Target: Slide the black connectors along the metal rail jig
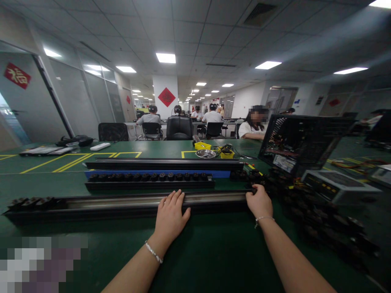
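Head view shows a long black rail (122, 203) across the bench (214, 256) at twelve o'clock, likely stiff, best held near both ends; left hand's (170, 215) grip rests open mid-rail, right hand's (261, 202) curls at its three-o'clock end, hold unclear.

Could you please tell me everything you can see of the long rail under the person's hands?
The long rail is a straight, dark channel with raised edges and a paler, dull metallic strip along its inside. It lies flat across the green table, nearest the person. Several small black parts sit in a row at its left end; the visible middle stretch holds none. The left hand rests across it, fingers spread; the right hand is at its right end, partly hiding it.
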The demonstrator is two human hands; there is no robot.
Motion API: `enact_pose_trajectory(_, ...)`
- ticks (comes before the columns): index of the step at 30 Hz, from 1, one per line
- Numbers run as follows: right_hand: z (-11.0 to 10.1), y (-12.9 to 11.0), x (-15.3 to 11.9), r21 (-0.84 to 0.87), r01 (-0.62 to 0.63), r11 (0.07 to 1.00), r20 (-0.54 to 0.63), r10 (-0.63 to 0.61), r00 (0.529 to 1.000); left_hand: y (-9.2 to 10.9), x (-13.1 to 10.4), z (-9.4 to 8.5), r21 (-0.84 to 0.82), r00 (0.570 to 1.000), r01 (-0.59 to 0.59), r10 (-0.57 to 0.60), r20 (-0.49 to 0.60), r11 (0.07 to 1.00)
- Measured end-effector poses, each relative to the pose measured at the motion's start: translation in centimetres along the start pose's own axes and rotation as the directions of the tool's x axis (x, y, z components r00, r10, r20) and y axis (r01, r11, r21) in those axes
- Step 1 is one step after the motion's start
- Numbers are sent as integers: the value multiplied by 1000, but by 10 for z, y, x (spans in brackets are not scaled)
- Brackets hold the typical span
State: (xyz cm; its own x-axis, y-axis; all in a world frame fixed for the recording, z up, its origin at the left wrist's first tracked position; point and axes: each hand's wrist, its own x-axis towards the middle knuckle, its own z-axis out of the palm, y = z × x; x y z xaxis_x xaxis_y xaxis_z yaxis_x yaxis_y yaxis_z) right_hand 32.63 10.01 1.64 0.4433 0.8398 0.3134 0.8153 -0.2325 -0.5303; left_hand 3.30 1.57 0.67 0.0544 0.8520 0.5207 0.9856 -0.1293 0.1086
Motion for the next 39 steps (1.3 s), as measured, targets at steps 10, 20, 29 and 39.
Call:
enact_pose_trajectory(10, 0, -1, -1, 5, 26, 1000, -12, -26, 1000, 0, 0, 0, -8, 1000, -9, 9, -12, 1000)
enact_pose_trajectory(20, 1, 6, 3, 44, 11, 999, -57, -9, 998, -1, 0, 0, -13, 1000, -2, 2, -5, 1000)
enact_pose_trajectory(29, -2, 31, 20, 83, -57, 995, -174, 71, 982, 0, 0, -1, -8, 1000, 9, -9, 12, 1000)
enact_pose_trajectory(39, -26, 61, 32, -85, 7, 996, -452, -45, 891, 0, 1, -1, -13, 1000, 11, -11, 24, 1000)
